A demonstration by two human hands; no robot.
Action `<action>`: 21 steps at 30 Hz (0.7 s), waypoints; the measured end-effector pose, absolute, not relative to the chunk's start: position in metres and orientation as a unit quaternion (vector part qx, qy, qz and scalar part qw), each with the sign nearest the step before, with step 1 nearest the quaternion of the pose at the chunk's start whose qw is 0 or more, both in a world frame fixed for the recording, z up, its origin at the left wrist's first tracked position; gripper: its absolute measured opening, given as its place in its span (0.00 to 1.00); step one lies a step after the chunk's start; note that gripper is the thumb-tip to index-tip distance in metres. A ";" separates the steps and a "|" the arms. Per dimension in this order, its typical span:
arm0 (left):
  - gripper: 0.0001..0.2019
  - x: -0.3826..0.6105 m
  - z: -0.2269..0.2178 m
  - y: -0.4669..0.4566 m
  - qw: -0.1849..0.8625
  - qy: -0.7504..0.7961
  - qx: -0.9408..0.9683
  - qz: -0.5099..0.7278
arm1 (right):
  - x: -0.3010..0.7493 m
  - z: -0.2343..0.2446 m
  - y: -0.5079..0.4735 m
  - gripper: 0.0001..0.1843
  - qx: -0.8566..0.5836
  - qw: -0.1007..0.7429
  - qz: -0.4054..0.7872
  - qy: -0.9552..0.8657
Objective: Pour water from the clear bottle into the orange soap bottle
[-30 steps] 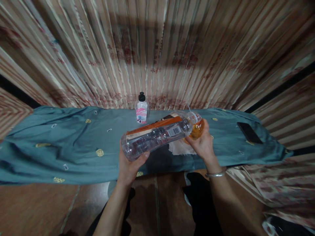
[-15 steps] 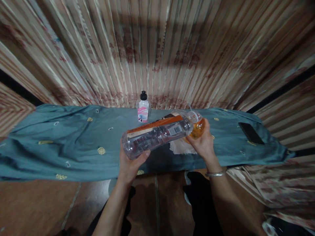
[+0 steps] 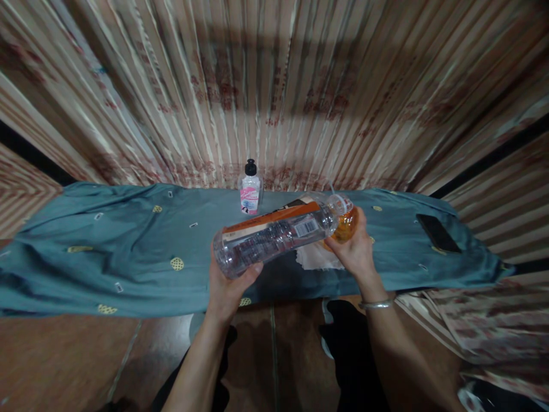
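Observation:
My left hand (image 3: 225,294) is wrapped round the base end of a large clear plastic bottle (image 3: 274,243) with an orange and cream label and a barcode. The bottle lies nearly level in the air, its neck end pointing right and slightly raised. At that end my right hand (image 3: 359,252) is closed round a small see-through orange container (image 3: 346,226). The bottle's neck overlaps this container; whether the two touch cannot be made out. Below them, a pale crumpled tissue or cloth (image 3: 317,257) rests on the table, partly hidden by the bottle and my right hand.
A small clear bottle (image 3: 249,194) with a black cap and pink label stands upright at the back of the table. On the right lies a black phone (image 3: 438,233). A teal patterned cloth (image 3: 137,246) covers the table; a pleated curtain (image 3: 274,86) hangs behind.
Almost nothing differs. Both hands keep their grip, and the large bottle stays at about the same tilt against the orange container.

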State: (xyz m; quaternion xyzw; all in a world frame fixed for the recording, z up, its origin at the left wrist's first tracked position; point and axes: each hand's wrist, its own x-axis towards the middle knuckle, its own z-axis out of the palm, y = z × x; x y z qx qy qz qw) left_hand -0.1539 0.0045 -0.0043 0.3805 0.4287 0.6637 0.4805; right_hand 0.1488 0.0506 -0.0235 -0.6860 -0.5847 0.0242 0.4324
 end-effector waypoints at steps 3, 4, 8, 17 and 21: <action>0.41 -0.155 -0.002 0.004 0.483 0.428 0.389 0.658 | 0.149 -0.024 0.050 0.56 -0.682 0.432 0.023 -0.589; 0.40 -0.155 -0.002 0.004 0.483 0.428 0.392 0.655 | 0.150 -0.024 0.050 0.56 -0.682 0.431 0.021 -0.591; 0.41 -0.158 0.000 0.003 0.489 0.420 0.405 0.649 | 0.150 -0.023 0.050 0.56 -0.684 0.423 0.019 -0.594; 0.42 -0.157 -0.002 0.003 0.493 0.421 0.395 0.651 | 0.151 -0.021 0.049 0.58 -0.683 0.425 0.036 -0.593; 0.41 -0.156 -0.001 0.003 0.487 0.417 0.401 0.654 | 0.151 -0.020 0.049 0.60 -0.688 0.422 0.037 -0.589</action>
